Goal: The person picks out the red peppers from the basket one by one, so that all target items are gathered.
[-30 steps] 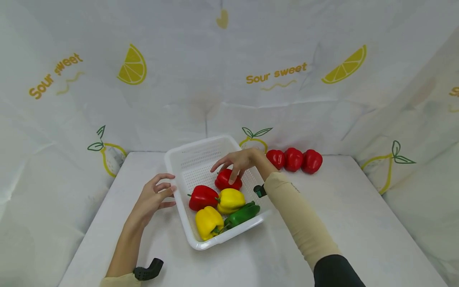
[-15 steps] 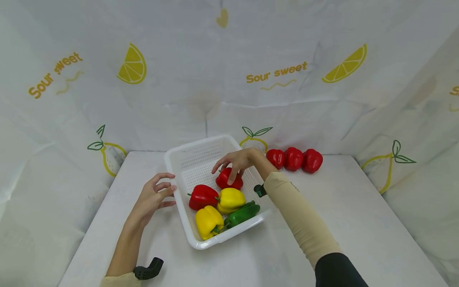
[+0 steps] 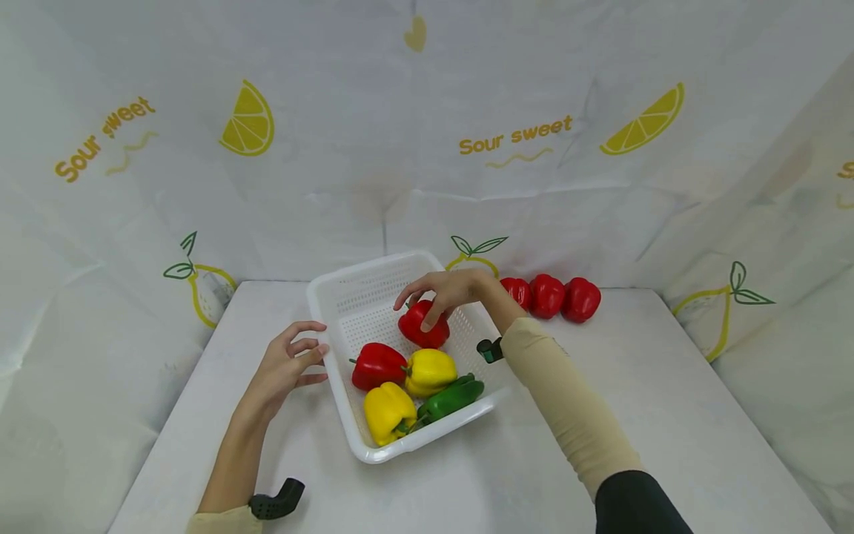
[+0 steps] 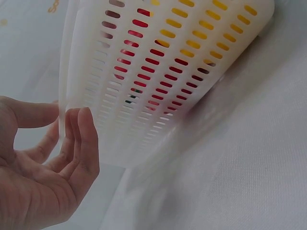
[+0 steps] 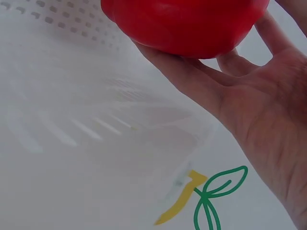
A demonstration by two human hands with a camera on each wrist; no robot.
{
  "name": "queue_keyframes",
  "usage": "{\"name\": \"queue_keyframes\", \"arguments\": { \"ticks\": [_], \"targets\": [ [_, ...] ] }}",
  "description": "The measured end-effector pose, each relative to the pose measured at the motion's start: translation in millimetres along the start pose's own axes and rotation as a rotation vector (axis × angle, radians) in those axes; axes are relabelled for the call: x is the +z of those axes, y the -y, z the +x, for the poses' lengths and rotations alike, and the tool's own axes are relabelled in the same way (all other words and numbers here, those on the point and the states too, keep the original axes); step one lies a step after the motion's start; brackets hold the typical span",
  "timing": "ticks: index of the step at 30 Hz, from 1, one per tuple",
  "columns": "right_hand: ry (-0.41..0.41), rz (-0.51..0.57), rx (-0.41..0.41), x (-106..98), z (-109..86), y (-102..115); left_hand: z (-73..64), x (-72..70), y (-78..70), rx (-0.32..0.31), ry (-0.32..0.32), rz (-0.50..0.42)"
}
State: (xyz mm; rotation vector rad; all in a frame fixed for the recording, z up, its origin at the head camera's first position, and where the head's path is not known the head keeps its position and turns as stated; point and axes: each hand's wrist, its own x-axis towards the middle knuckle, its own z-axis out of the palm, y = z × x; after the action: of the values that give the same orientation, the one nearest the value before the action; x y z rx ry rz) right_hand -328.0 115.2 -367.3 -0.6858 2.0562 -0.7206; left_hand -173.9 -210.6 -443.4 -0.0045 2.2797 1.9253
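My left hand (image 3: 287, 363) holds the left rim of a white perforated basket (image 3: 435, 437); in the left wrist view the thumb and fingers pinch the basket's edge (image 4: 62, 115). Inside the basket, my right hand (image 3: 457, 289) grips a red bell pepper (image 3: 416, 326) from above, toward the back. The right wrist view shows this red bell pepper (image 5: 187, 24) resting against the fingers, its top cut off by the frame. Nearer the front of the basket lie another red bell pepper (image 3: 379, 366), two yellow bell peppers (image 3: 430, 372) and long green peppers (image 3: 450, 401).
Three red bell peppers (image 3: 547, 297) stand in a row on the white table (image 3: 667, 415), at the back right behind the right forearm. A white sheet (image 3: 373, 111) printed with lemons hangs behind the table and at its sides.
My right hand has lifted the red bell pepper slightly, up and toward the back of the basket, and its forearm has shifted a little right. The left hand and the basket stay put.
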Motion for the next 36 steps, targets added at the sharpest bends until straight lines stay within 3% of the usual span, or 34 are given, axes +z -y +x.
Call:
{"name": "queue_keyframes", "arguments": {
  "ticks": [21,36],
  "targets": [
    [-0.083,0.050,-0.143,-12,-29.6,5,0.6,-0.7,0.1,0.001,-0.006,-0.001],
    [-0.211,0.084,-0.176,-18,-65.0,2,1.1,0.9,0.9,0.000,-0.014,0.004]
  ]
}}
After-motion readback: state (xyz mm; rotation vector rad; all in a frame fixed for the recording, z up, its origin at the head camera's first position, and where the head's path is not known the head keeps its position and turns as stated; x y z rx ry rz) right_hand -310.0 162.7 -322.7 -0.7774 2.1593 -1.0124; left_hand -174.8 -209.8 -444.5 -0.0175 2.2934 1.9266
